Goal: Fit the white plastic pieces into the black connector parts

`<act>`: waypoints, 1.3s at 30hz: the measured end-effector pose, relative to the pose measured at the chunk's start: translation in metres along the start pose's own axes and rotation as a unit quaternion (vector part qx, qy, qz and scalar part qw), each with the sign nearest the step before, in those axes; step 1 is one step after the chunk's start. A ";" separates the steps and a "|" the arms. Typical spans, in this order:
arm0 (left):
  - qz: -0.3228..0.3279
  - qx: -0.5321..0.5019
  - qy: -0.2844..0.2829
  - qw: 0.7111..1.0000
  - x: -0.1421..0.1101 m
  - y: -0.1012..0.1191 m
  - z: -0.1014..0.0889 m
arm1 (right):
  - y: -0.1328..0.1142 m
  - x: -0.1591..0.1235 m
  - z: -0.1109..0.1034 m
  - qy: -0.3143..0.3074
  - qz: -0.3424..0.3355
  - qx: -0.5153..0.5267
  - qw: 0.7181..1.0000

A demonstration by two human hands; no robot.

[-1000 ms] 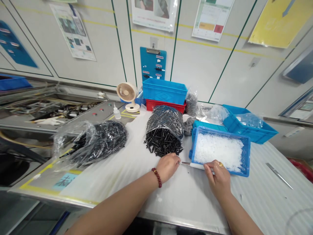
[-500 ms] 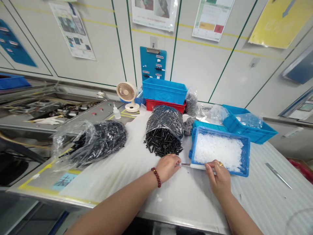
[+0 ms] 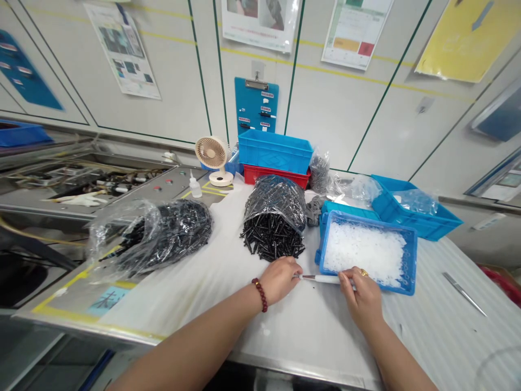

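Note:
My left hand (image 3: 279,278), with a dark red bead bracelet at the wrist, rests on the white table cover, fingers pinched round something small that I cannot make out. My right hand (image 3: 362,300) grips a thin white-handled tool (image 3: 321,278) whose metal tip points left and meets my left fingertips. Just behind my right hand stands a blue tray (image 3: 410,262) of small white plastic parts. A heap of black tubes (image 3: 272,239) spills from a clear bag just beyond my left hand.
A second bag of black tubes (image 3: 163,236) lies at the left. Stacked blue and red bins (image 3: 273,155), a small fan (image 3: 212,157) and a dropper bottle (image 3: 195,186) stand at the back. Another blue bin (image 3: 415,209) sits at the right, metal tweezers (image 3: 464,293) lie beside it.
The hands have barely shifted; the tool tip stays against my left fingertips. The view has tipped slightly.

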State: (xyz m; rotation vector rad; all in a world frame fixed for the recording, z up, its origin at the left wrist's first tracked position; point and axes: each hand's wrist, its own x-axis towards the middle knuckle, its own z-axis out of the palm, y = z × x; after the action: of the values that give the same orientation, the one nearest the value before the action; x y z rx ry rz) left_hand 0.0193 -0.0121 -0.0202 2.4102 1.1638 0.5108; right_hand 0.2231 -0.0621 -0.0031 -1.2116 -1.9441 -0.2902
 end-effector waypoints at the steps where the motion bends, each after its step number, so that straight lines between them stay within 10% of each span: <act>1: 0.003 0.000 -0.001 1.000 0.000 0.000 0.000 | 0.000 0.000 0.000 -0.002 -0.001 0.000 1.000; 24: -0.026 0.033 0.005 0.999 -0.001 0.005 -0.001 | 0.005 -0.003 0.004 -0.001 0.015 -0.045 0.999; 39: -0.023 -0.001 0.007 1.000 0.001 -0.006 0.003 | -0.003 -0.002 0.004 -0.093 0.203 0.095 0.970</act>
State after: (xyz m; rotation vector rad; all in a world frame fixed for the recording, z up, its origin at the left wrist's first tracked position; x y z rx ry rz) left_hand 0.0174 -0.0086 -0.0253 2.3756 1.2207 0.5153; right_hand 0.2193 -0.0625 -0.0071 -1.5105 -1.7752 0.2254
